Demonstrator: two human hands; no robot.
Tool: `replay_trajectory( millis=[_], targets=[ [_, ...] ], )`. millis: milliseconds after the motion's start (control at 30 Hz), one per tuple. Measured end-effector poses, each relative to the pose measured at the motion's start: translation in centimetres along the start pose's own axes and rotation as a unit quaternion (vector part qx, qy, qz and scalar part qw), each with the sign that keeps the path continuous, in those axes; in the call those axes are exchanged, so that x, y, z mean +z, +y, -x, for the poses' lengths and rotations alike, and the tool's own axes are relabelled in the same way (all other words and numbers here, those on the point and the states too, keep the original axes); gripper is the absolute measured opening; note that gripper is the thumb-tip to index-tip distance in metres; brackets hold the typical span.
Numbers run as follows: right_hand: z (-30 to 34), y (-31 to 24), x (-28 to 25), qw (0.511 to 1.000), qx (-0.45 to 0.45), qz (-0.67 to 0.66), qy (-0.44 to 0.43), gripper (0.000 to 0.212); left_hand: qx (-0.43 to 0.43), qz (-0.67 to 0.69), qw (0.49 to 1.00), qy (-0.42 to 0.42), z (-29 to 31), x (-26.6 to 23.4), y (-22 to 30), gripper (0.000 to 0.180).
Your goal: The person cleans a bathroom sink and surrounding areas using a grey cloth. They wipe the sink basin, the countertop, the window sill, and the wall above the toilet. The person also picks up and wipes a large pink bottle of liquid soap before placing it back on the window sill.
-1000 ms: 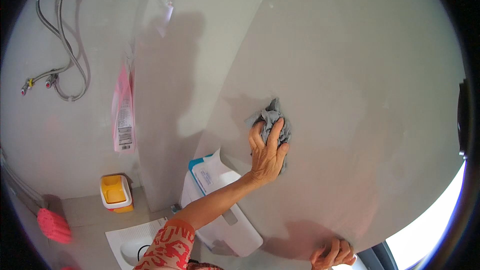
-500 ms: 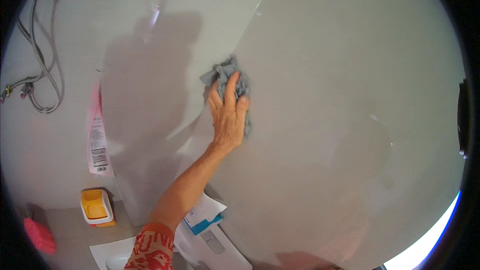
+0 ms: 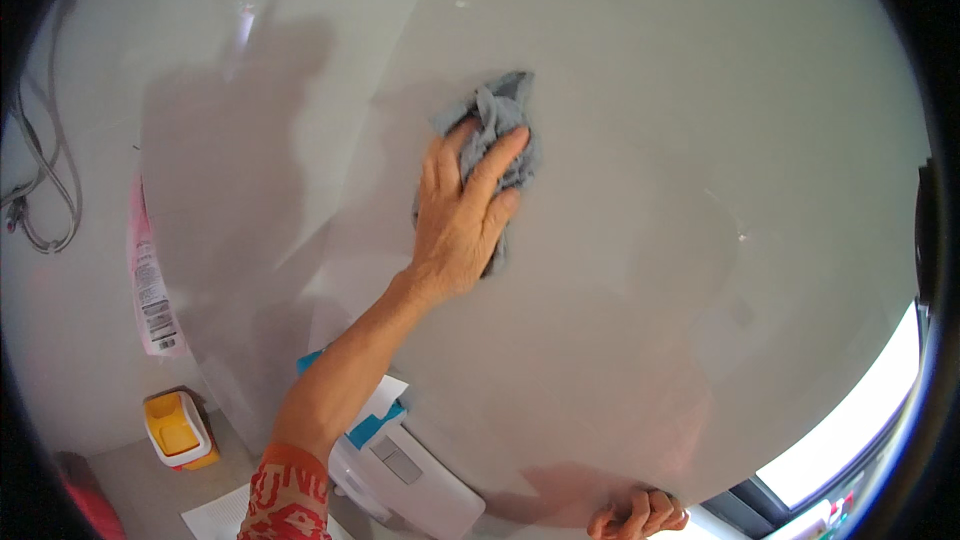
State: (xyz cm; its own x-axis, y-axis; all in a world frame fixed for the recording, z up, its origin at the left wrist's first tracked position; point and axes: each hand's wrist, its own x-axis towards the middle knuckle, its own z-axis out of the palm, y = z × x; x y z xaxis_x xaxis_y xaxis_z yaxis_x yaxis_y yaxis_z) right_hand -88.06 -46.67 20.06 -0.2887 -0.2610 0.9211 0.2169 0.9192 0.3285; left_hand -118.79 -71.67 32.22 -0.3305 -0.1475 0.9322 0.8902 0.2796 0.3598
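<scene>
Pressing gray cloth [image 3: 496, 118] to the wall [image 3: 620, 190], the left grip [image 3: 462, 202] clutches it; right grip [image 3: 638, 516] unclear.

Hoses [image 3: 76, 195]: grey, looped at far left.
Package [image 3: 152, 290]: pink, printed, flat by the left wall.
Bin [image 3: 180, 430]: yellow and white, below the package.
Cistern [image 3: 435, 485]: white, a white-and-blue packet [image 3: 372, 428] on it.
Opening [image 3: 835, 415]: bright, lower right.

At the left of the frame, a pink packet [image 3: 139, 225] is carrying fine print [image 3: 152, 285] and a barcode [image 3: 167, 344], all too small for reading. Lower left, a sleeve [image 3: 285, 500] is showing red letter-like shapes
</scene>
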Motion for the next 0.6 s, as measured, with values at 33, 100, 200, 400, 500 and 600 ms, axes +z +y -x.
replay_trajectory(
  millis=[33,100,200,400,500,600],
  targets=[
    [-0.2,-0.1,0.1,1.0,0.002,0.012,0.014,0.027,0.02,0.002,1.0,-0.012,0.5,0.3,0.9,0.05],
    [-0.9,-0.3,0.4,0.998,0.005,0.036,0.041,0.029,0.047,0.003,0.998,-0.028,1.8,1.0,2.4,0.051],
    [21.1,10.3,4.4,0.693,0.654,-0.303,-0.011,0.045,0.08,0.006,0.996,-0.033,4.1,2.4,4.9,0.06],
    [0.2,0.0,0.2,0.999,0.025,0.031,0.026,0.018,0.197,0.0,0.978,-0.062,7.1,3.5,7.8,0.059],
    [1.0,0.8,-0.1,0.999,-0.008,0.047,0.005,0.022,0.125,-0.004,0.991,-0.056,7.0,4.0,8.0,0.058],
    [1.4,0.7,0.2,0.999,0.002,0.042,0.009,0.022,0.005,0.013,0.998,-0.062,5.4,3.5,7.5,0.052]
  ],
)
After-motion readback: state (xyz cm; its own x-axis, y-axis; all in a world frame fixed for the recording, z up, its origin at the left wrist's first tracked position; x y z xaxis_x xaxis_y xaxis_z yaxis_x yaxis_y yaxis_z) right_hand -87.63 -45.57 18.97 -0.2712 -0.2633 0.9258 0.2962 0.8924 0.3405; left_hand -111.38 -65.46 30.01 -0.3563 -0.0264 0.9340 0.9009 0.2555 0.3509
